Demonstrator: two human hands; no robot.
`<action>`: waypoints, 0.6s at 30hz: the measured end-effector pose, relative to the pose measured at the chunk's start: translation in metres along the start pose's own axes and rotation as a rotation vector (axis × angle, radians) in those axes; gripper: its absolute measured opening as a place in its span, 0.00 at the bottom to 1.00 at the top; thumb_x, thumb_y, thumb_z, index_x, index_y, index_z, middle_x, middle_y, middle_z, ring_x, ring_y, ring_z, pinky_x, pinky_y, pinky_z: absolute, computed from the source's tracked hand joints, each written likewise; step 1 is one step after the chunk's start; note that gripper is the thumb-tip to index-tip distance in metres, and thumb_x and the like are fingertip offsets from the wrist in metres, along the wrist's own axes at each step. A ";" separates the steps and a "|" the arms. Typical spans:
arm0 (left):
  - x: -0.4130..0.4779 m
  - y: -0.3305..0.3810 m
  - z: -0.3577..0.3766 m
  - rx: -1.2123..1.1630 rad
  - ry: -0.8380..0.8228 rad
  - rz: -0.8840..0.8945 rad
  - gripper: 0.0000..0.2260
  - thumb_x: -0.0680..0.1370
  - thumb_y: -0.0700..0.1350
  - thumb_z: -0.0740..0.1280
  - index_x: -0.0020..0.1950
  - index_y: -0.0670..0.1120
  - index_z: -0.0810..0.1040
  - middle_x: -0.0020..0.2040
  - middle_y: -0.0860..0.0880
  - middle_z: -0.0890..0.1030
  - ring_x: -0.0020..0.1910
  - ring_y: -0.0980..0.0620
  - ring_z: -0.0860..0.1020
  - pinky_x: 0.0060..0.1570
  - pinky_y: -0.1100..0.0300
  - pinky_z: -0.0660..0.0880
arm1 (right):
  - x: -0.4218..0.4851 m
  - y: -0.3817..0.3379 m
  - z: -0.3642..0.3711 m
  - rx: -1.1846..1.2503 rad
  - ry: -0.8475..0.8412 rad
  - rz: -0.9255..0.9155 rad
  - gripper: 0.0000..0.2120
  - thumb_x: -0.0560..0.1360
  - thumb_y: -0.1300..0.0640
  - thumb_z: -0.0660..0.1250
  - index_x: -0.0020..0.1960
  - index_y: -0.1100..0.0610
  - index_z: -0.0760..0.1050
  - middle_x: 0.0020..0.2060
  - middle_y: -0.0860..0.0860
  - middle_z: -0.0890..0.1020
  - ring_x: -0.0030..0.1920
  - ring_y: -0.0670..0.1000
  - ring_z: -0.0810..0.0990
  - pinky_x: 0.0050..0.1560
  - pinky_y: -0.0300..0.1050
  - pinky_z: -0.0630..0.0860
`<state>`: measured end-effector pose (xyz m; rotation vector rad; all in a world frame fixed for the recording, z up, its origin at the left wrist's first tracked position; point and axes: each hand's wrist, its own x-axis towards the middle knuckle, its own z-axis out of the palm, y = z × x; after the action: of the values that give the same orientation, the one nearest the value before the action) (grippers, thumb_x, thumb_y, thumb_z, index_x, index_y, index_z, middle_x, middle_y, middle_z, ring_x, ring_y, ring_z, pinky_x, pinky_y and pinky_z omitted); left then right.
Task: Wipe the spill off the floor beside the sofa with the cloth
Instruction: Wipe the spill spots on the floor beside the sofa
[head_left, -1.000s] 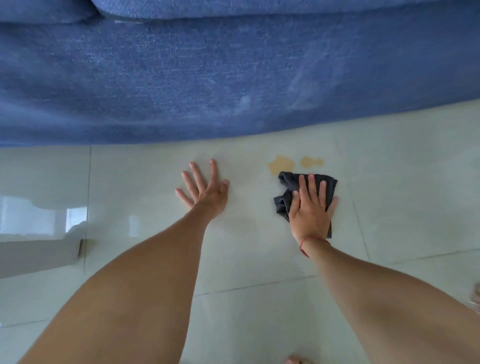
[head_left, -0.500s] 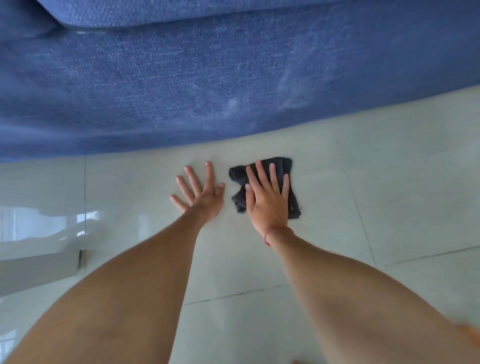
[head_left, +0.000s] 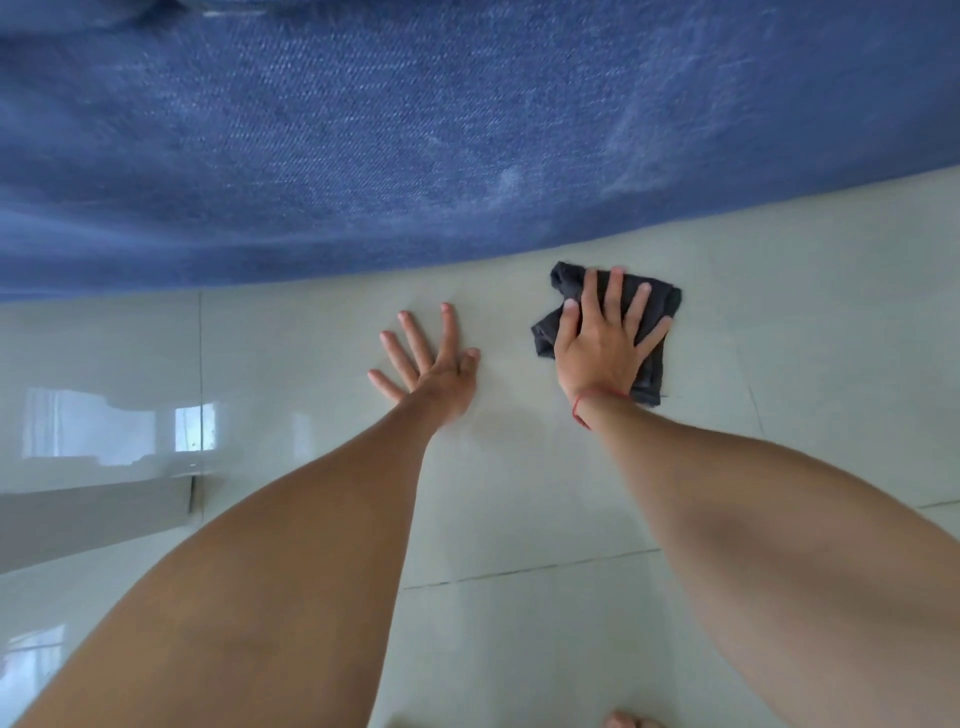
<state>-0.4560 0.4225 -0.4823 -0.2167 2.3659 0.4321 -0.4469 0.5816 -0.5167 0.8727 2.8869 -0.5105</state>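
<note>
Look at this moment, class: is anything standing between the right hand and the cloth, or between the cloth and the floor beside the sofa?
Nothing visible does. The right hand lies flat, fingers spread, directly on the crumpled dark grey cloth, which lies on the pale tiled floor beside the blue fabric sofa. No spill shows.

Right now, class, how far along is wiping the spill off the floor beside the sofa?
Done: no stain shows on the pale floor around the dark cloth. In hand: the right hand presses flat on the cloth near the blue sofa; the left hand braces, spread on bare tile. Left: lift the cloth to check beneath, since that patch is hidden.
</note>
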 end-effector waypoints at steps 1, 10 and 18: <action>0.000 0.000 -0.001 0.000 -0.008 -0.001 0.26 0.82 0.59 0.45 0.76 0.65 0.34 0.76 0.50 0.28 0.75 0.44 0.29 0.70 0.36 0.33 | -0.002 -0.012 0.004 0.005 -0.004 -0.029 0.23 0.82 0.47 0.49 0.76 0.46 0.58 0.78 0.47 0.56 0.79 0.58 0.48 0.73 0.68 0.39; 0.000 0.001 -0.002 -0.002 -0.025 -0.005 0.26 0.82 0.60 0.45 0.75 0.66 0.33 0.75 0.51 0.25 0.74 0.44 0.27 0.70 0.36 0.32 | -0.052 0.013 0.010 -0.015 -0.016 -0.360 0.21 0.79 0.49 0.53 0.70 0.49 0.71 0.72 0.47 0.71 0.74 0.57 0.66 0.73 0.60 0.54; 0.000 -0.001 -0.002 -0.009 -0.002 0.013 0.26 0.82 0.59 0.45 0.75 0.66 0.34 0.76 0.50 0.27 0.75 0.44 0.28 0.70 0.36 0.33 | -0.008 0.062 -0.017 -0.030 0.014 -0.018 0.23 0.81 0.47 0.48 0.75 0.46 0.61 0.77 0.45 0.60 0.78 0.54 0.53 0.75 0.63 0.44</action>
<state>-0.4566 0.4208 -0.4814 -0.2046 2.3648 0.4494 -0.4061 0.6319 -0.5173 0.8504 2.9093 -0.4630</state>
